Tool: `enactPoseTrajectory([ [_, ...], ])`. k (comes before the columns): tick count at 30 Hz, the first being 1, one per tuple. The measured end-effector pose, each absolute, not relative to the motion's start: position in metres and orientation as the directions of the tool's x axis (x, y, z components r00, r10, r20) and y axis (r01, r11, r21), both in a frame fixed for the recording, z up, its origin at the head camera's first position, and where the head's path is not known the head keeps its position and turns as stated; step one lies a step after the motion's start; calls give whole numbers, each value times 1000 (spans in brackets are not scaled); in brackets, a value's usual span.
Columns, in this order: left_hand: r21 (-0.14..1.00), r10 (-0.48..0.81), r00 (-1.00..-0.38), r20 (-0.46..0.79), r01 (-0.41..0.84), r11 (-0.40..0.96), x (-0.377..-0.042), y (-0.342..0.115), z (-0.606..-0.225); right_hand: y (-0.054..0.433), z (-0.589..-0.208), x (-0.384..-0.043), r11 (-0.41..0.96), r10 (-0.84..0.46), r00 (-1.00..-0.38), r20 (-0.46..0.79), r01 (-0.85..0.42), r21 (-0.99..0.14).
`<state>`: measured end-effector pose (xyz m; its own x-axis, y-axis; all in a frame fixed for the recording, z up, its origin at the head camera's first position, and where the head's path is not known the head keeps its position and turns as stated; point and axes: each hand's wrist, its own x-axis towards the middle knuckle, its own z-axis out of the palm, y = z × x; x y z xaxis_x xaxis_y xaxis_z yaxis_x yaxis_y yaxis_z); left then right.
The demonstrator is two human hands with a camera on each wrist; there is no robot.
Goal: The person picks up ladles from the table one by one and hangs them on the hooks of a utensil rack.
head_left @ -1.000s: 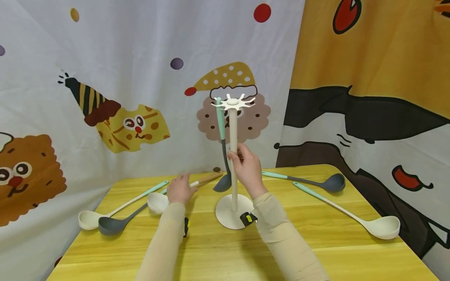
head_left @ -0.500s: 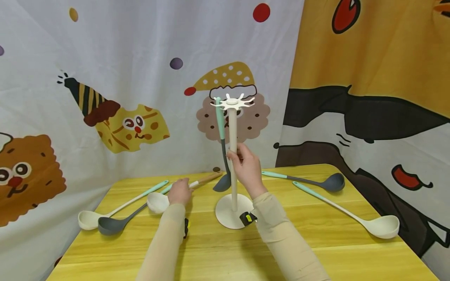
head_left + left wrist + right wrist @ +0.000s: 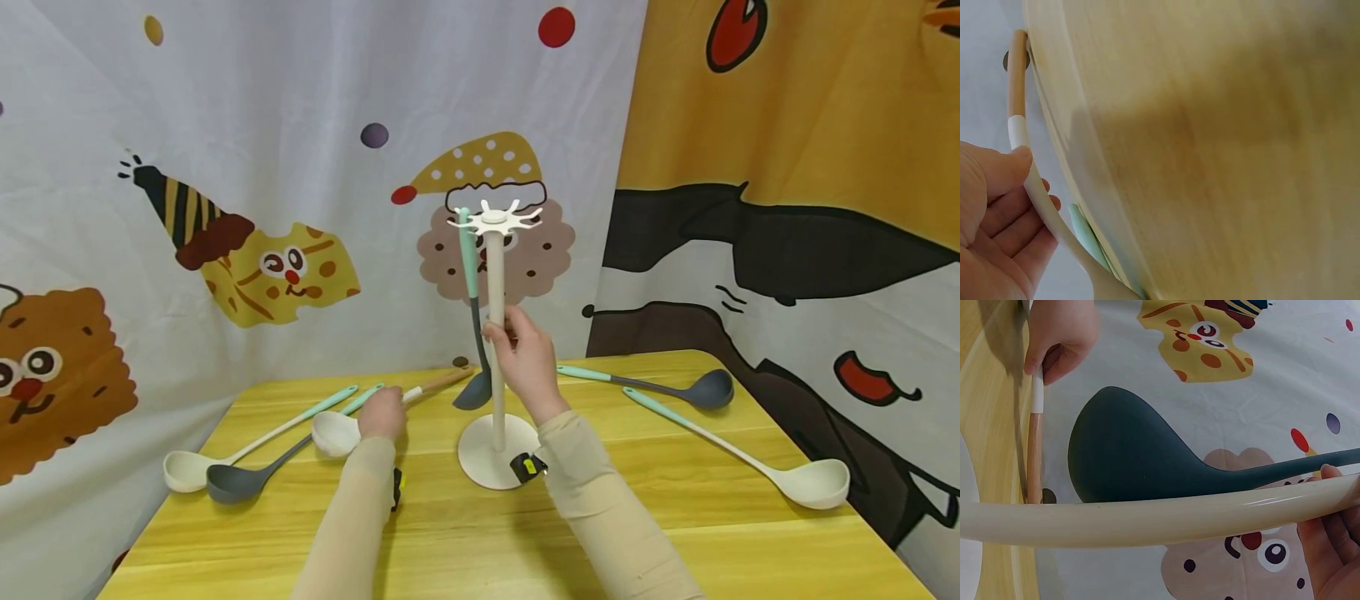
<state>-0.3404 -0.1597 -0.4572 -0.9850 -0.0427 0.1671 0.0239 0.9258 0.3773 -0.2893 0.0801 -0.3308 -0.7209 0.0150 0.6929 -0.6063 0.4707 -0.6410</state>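
My left hand (image 3: pixel 382 414) grips the white shaft of a ladle (image 3: pixel 1047 209) whose handle ends in light wood. In the left wrist view the thumb lies over the shaft and the fingers curl beneath it. The ladle's white bowl (image 3: pixel 334 434) shows left of the hand. With my right hand (image 3: pixel 525 360) I hold the pole of a cream utensil stand (image 3: pixel 497 275), thumb and fingers around it. From the stand's hooked top hangs a dark grey ladle (image 3: pixel 1129 450) with a mint handle, its bowl beside the pole.
On the left lie a white ladle (image 3: pixel 187 472) and a grey ladle (image 3: pixel 236 484), both mint-handled. A grey ladle (image 3: pixel 708 390) and a white ladle (image 3: pixel 813 484) lie on the right of the wooden table (image 3: pixel 465 542). A printed cloth (image 3: pixel 300 67) hangs behind.
My left fingers have closed around the white ladle's shaft, and the hand has drawn slightly lower in the head view. The right hand keeps its hold on the stand.
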Motion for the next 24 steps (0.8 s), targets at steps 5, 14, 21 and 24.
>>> enactPoseTrajectory([
  [5,373,-40,-987,158,22,928,-342,-160,-457,80,-331,-290,466,15,-715,699,-613,-638],
  [14,388,-50,-983,175,22,921,-343,-161,-457,79,-331,-289,470,22,-729,684,-596,-651],
  [21,407,-55,-982,179,23,913,-338,-159,-454,79,-331,-288,470,22,-729,684,-596,-651],
  [24,409,-50,-983,174,26,912,-338,-157,-455,80,-331,-288,469,21,-730,683,-597,-651],
])
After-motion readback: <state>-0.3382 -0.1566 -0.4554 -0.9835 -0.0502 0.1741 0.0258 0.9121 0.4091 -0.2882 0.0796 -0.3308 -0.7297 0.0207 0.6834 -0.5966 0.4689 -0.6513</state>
